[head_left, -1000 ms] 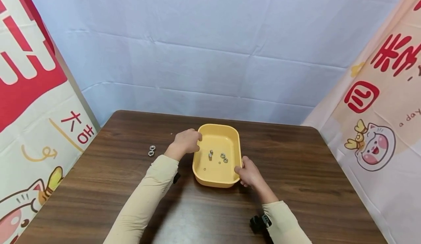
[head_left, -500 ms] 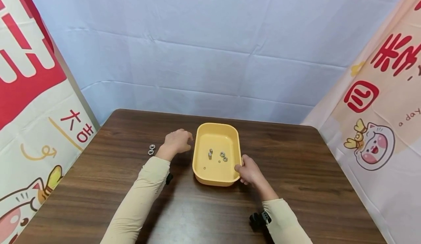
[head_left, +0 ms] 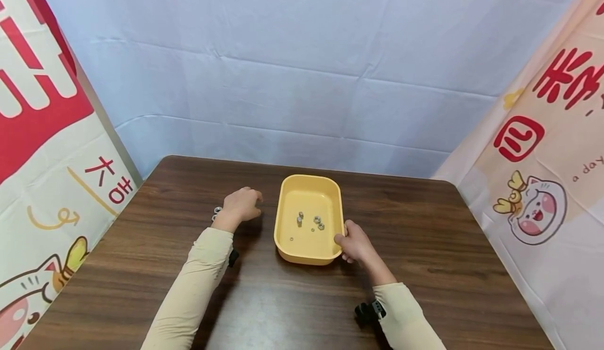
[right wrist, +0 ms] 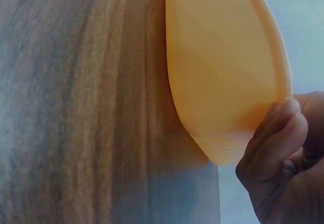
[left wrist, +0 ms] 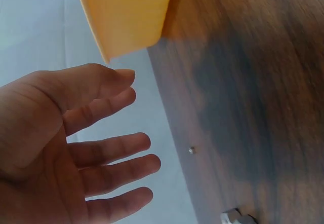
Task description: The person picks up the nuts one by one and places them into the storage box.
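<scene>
A yellow plastic tray (head_left: 308, 253) with rounded corners stands on the table. Its right rim is pinched by my right hand (head_left: 357, 242), the thumb over the edge and the fingers along the outer wall (right wrist: 217, 77). Inside lie two hex nuts (head_left: 317, 219), two silver hex-sided pieces (head_left: 299, 222) and a couple of tiny nuts (head_left: 312, 230). My left hand (head_left: 241, 205) hovers left of the tray with spread fingers and nothing in them. Just behind its wrist, two hex nuts (head_left: 217, 210) are partly covered. A tiny metal piece (left wrist: 192, 150) shows in the left wrist view.
The dark wood table (head_left: 424, 245) runs to a pale cloth backdrop (head_left: 302, 77). Printed cloths hang at both sides, the right one (head_left: 566, 182) with a cartoon figure. A black wrist camera (head_left: 363, 313) is strapped below the right hand.
My left hand has drawn away from the tray's left rim and moved left toward the two nuts on the table. The right hand keeps its grip; the tray appears shifted slightly left.
</scene>
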Demonstrator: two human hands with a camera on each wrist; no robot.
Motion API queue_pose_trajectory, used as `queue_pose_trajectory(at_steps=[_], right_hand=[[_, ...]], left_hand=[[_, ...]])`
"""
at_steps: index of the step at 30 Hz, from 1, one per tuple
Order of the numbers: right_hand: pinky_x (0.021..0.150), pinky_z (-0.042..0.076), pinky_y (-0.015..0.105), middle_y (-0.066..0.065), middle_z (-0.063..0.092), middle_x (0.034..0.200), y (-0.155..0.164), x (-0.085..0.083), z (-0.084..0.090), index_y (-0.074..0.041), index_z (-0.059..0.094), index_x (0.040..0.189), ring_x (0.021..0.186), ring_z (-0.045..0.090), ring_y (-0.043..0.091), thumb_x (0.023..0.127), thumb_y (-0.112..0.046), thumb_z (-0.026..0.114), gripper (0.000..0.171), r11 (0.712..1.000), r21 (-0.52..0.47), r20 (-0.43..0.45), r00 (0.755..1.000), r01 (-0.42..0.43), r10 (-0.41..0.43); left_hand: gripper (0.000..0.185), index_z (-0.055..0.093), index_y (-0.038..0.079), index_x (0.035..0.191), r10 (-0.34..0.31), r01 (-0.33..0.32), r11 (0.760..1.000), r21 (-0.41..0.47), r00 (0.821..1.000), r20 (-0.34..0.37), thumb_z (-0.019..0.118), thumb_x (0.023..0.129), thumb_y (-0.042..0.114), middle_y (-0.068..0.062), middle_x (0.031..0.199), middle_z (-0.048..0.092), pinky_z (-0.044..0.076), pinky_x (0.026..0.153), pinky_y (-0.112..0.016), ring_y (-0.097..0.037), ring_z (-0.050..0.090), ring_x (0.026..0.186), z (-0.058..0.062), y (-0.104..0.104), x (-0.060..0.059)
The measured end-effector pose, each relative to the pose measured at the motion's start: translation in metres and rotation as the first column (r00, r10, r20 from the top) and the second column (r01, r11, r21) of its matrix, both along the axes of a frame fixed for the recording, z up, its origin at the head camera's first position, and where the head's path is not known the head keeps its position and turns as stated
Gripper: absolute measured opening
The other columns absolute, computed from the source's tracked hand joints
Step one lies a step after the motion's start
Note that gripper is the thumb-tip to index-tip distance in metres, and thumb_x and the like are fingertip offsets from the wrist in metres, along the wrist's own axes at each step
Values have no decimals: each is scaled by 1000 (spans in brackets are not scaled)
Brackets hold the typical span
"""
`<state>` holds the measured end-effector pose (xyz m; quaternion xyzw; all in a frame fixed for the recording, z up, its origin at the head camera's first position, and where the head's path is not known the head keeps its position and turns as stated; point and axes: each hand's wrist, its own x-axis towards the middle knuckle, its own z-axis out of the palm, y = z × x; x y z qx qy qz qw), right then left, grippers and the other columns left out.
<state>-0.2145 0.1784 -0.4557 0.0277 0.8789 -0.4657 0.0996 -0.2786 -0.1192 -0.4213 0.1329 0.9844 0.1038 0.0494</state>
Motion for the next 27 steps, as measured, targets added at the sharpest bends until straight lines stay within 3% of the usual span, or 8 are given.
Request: queue_pose_trajectory(at_steps=[12, 16, 21, 24, 27], right_hand=[[32, 36, 25, 10, 49, 59, 0, -1, -2, -4, 41, 81, 37, 43, 15, 81, -3, 50, 9, 1000, -13, 11, 1000, 0, 0], [32, 35, 25, 10, 49, 58, 0, -1, -4, -4, 40, 80, 37, 43, 15, 81, -3, 49, 9, 1000, -23, 2, 1000, -2, 2], [32, 35, 25, 10, 49, 58, 1, -1, -5, -4, 41, 81, 36, 43, 15, 81, -3, 49, 9, 1000, -15, 6, 1000, 5, -5], [32, 35, 25, 10, 49, 59, 0, -1, -4, -4, 41, 81, 37, 43, 16, 81, -3, 50, 9, 1000, -12, 9, 1000, 4, -4], [32, 35, 25, 10, 49, 60, -1, 0, -2, -4, 42, 82, 37, 42, 16, 81, -3, 50, 8, 1000, -10, 8, 1000, 4, -4]], left_hand=[[38, 62, 7, 120, 34, -36, 998, 53, 999, 31, 68, 84, 16, -17, 115, 52, 49, 71, -43, -31, 55, 98, -17, -19, -9], [39, 61, 3, 120, 48, -52, 991, 121, 998, 33, 69, 84, 14, -20, 117, 51, 48, 74, -44, -34, 54, 99, -26, -26, -16], [40, 60, -2, 116, 102, -113, 969, 221, 993, 60, 73, 80, 11, -21, 119, 53, 47, 77, -44, -36, 53, 101, -34, -33, -23], [43, 59, -4, 115, 167, -187, 951, 248, 981, 98, 75, 77, 9, -22, 117, 56, 49, 74, -43, -36, 55, 97, -36, -36, -26], [47, 58, -7, 116, 222, -256, 918, 303, 965, 142, 76, 76, 8, -23, 115, 56, 48, 75, -45, -38, 54, 97, -37, -39, -30]])
